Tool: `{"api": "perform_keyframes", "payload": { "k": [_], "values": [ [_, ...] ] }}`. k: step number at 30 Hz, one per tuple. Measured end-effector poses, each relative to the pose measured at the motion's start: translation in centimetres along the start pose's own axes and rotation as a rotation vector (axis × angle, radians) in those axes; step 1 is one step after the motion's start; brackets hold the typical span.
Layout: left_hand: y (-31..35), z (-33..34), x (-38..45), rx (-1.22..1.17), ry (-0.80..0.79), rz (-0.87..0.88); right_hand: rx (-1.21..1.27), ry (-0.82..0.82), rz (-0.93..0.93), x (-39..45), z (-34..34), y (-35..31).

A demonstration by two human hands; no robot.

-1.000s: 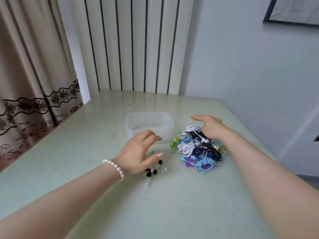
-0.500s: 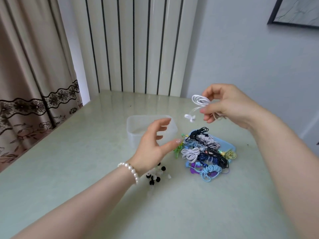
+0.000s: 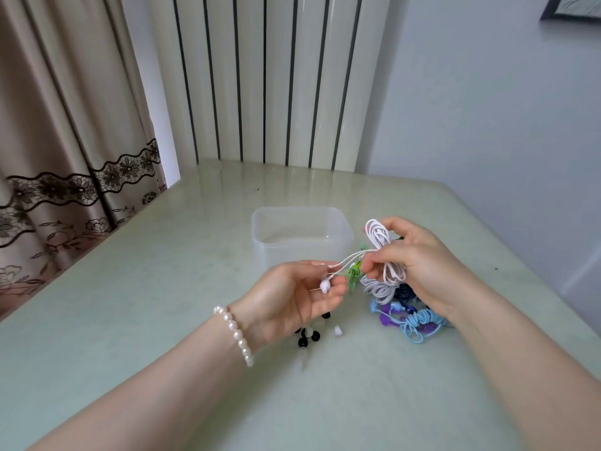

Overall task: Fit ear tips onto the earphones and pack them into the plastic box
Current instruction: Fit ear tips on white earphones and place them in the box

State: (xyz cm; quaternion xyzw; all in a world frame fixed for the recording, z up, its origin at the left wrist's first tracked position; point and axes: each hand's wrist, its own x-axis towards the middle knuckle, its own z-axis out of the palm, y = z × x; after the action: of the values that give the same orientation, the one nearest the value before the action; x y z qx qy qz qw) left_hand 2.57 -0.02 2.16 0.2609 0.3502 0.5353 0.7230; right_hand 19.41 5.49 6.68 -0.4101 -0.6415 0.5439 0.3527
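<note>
Loose ear tips lie unfitted on the counter, lower centre. A white earphone is pinched by the left hand; its coil is gripped by the right hand. The pile remains unpacked. Beyond, the box appears empty.

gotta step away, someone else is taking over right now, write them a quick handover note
Right hand grips a bundled white earphone.
Left hand holds that earphone's earbud end at the fingertips.
Plastic box sits open behind the hands; nothing visible inside it.
Remaining earphones are piled under the right hand; loose ear tips lie under the left.
Done: one earphone picked up.
Left: fit tips, pack everything.
</note>
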Motion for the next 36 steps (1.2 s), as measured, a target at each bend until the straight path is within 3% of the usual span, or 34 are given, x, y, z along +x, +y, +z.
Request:
{"api": "perform_keyframes", "payload": {
  "k": [5,7,11,14,20,23,28,31,33,36],
  "values": [
    [0.2,-0.9,-0.1,0.144,0.031,0.136,-0.009,-0.259,0.124,-0.8,0.3,1.4],
    [0.0,-0.5,-0.5,0.234,0.021,0.158,0.003,-0.29,0.109,-0.9,1.1,2.0],
    [-0.5,-0.4,-0.8,0.301,0.022,0.156,-0.106,-0.132,-0.099,-0.9,2.4,2.9],
    [-0.7,-0.4,-0.9,0.409,0.038,0.143,-0.193,-0.108,-0.193,-1.2,2.6,3.5],
    [-1.2,-0.1,-1.1,0.543,0.005,0.102,-0.293,-0.132,-0.211,-1.3,2.4,5.0],
    [-1.0,-0.1,-1.2,0.523,0.004,0.092,-0.224,-0.083,-0.237,-1.4,2.1,4.8],
    [-1.2,0.3,-1.1,0.619,0.11,0.234,-0.238,-0.102,-0.225,-1.4,1.5,4.2],
    [-2.0,0.5,-0.9,0.619,0.151,0.29,-0.239,-0.018,-0.187,-1.0,1.0,4.5],
    [-2.5,0.3,-0.7,0.799,0.196,0.366,-0.136,0.081,-0.158,-0.9,0.7,4.5],
    [-2.8,-0.5,-0.5,1.303,0.279,0.554,-0.004,0.188,-0.148,-0.7,0.3,4.3]
  ]
}}
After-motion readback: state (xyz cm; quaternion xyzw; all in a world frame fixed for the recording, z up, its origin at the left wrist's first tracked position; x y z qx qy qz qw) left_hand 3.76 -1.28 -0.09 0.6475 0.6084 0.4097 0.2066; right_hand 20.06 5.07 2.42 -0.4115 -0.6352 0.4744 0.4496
